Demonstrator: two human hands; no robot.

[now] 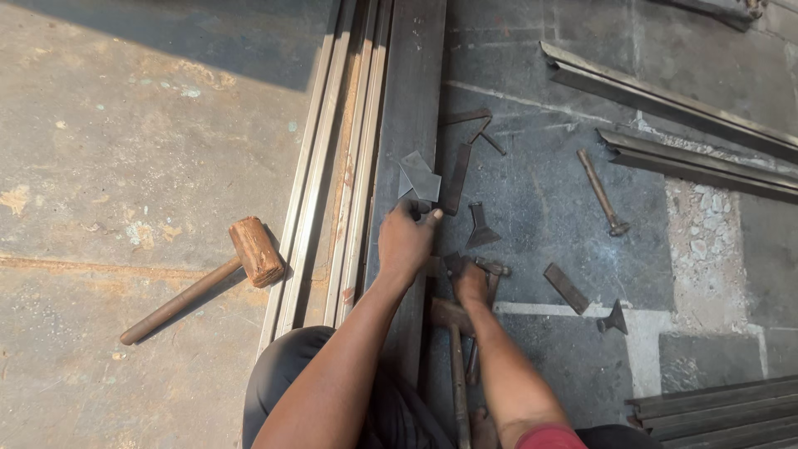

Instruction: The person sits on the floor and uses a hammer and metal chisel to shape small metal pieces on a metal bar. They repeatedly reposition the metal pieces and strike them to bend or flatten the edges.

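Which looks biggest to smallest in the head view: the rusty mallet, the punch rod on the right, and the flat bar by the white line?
1. Rusty mallet
2. Punch rod
3. Flat bar

Rust-brown hammer (249, 254) at nine o'clock on the tan, stained floor (125, 125) — grey steel plates (418, 176), dark slate paving (540, 208), red sleeve (549, 436).
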